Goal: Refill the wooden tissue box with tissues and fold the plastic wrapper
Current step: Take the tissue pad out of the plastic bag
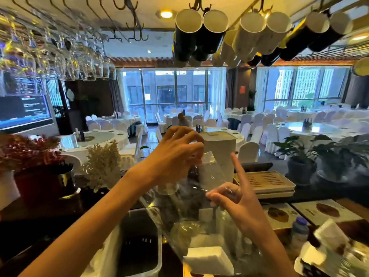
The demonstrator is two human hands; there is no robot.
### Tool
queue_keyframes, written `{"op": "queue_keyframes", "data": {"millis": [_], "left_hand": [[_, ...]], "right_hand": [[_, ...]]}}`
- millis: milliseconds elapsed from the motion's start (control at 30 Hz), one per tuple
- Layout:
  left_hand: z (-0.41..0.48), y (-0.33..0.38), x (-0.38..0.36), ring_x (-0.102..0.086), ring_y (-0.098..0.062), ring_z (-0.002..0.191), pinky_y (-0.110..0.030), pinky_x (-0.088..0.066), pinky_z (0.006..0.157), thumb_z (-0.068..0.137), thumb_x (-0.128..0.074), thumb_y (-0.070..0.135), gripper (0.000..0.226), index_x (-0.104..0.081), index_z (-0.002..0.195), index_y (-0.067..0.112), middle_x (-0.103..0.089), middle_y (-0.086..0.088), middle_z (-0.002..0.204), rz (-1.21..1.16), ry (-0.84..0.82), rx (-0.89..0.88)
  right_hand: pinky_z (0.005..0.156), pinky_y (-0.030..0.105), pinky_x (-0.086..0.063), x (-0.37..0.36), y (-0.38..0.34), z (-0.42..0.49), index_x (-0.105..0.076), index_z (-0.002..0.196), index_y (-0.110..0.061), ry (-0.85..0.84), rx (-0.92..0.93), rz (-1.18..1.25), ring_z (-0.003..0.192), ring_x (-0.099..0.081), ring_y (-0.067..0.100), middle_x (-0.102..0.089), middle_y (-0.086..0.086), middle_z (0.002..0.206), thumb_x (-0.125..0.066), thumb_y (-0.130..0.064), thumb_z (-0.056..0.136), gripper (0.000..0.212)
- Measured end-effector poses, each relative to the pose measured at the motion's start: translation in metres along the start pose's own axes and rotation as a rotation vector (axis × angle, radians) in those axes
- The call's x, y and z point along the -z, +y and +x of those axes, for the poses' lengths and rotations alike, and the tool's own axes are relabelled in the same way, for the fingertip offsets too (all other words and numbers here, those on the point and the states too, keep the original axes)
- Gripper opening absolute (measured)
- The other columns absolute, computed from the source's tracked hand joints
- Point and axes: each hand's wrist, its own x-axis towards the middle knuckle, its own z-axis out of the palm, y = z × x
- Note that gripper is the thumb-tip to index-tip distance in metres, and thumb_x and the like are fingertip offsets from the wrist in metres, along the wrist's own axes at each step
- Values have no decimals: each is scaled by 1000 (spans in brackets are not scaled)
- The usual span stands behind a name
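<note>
The clear plastic wrapper [207, 176] hangs in the air above the desk [40, 220], stretched between both hands, with its long axis running from upper left, at the left hand [177, 154], down to lower right, at the right hand [229, 198]. The left hand pinches the wrapper's upper end between thumb and curled fingertips; the right hand pinches the lower edge between thumb and middle fingers, with the index finger stuck straight up and free. From there the film trails on downward, loose and crumpled, toward the things below. Both hands are on it already, so the fold, as I judge it, turns on bringing the upper left end down onto the lower right one along that slanted axis.

Directly beneath the wrapper a stack of white tissues [209, 258] lies near the bottom edge; whether it sits in the wooden tissue box I cannot tell, since the film blurs what is around it. To the left of it stands a grey bin [139, 244] lined with a white bag, dark inside, contents not readable. Behind the hands stands a tall white container [219, 148], and to its right a stack of slotted trays [265, 182].
</note>
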Motion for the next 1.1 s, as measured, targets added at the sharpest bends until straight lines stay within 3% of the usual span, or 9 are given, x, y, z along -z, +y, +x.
{"op": "queue_keyframes", "data": {"millis": [100, 200, 233, 300, 433, 600, 700, 933, 1100], "left_hand": [[7, -12, 11, -61, -27, 96, -30, -48, 83, 90, -61, 14, 3, -62, 88, 14, -67, -8, 98, -517, 129, 296], [-4, -34, 22, -62, -12, 101, -20, -48, 81, 90, -49, 55, 19, -56, 96, 38, -65, 5, 106, -824, -56, 437], [-12, -39, 23, -62, -6, 99, -21, -50, 82, 85, -48, 66, 28, -55, 98, 43, -65, 11, 105, -818, -162, 416], [-29, -44, 21, -64, 1, 89, -17, -51, 74, 83, -56, 61, 28, -61, 100, 39, -68, 17, 97, -761, -276, 341], [-44, -40, 11, -61, 0, 66, -14, -47, 65, 92, -59, 34, 13, -65, 83, 27, -66, 14, 71, -817, -192, 289], [-56, -25, 2, -58, -2, 62, -21, -48, 60, 97, -51, 38, 25, -63, 84, 19, -63, 9, 69, -625, -156, 200], [-71, -12, -2, -61, -7, 65, -30, -51, 62, 97, -46, 42, 29, -61, 87, 20, -64, 9, 71, -475, -191, 93], [-135, 55, -53, -62, -14, 65, -31, -48, 61, 97, -39, 47, 38, -63, 92, 18, -66, 3, 70, -584, -324, 141], [-182, 103, -110, -69, -21, 79, -40, -54, 72, 98, -48, 36, 29, -65, 101, 13, -72, -4, 85, -705, -532, 326]], "right_hand": [[77, 22, -58, 1, 0, -5, -6, 152, -46, 15, 1, -27, 78, -75, 20, -78, 7, 84, -77, -24, 74, 108], [72, 18, -57, 4, -1, -9, -8, 151, -47, 41, 5, 1, 77, -75, 20, -78, 9, 84, -77, -22, 72, 108], [70, 18, -57, 5, -1, -11, -9, 150, -47, 50, 3, 17, 76, -75, 21, -78, 10, 83, -78, -21, 72, 107], [69, 17, -57, 9, -1, -14, -12, 147, -50, 67, -16, 24, 77, -75, 19, -78, 9, 84, -78, -21, 71, 105], [68, 19, -58, 13, 1, -22, -28, 140, -52, 37, -130, 46, 84, -75, 18, -79, 7, 90, -76, -22, 73, 88], [71, 30, -61, 22, 10, -41, -63, 124, -23, -175, -295, 85, 88, -73, 27, -77, 7, 105, -65, -31, 82, 44], [69, 29, -61, 29, 28, -61, -74, 106, -19, -167, -361, 128, 91, -73, 29, -77, 10, 105, -58, -30, 87, 28], [84, 13, -52, 27, 89, -121, -72, 108, -33, -69, -426, -103, 101, -71, 8, -78, -4, 101, -57, -37, 91, 23], [89, 31, -52, 10, 122, -159, -63, 124, -22, 152, -498, -562, 105, -65, 14, -66, -8, 108, -60, -19, 95, 29]]}}
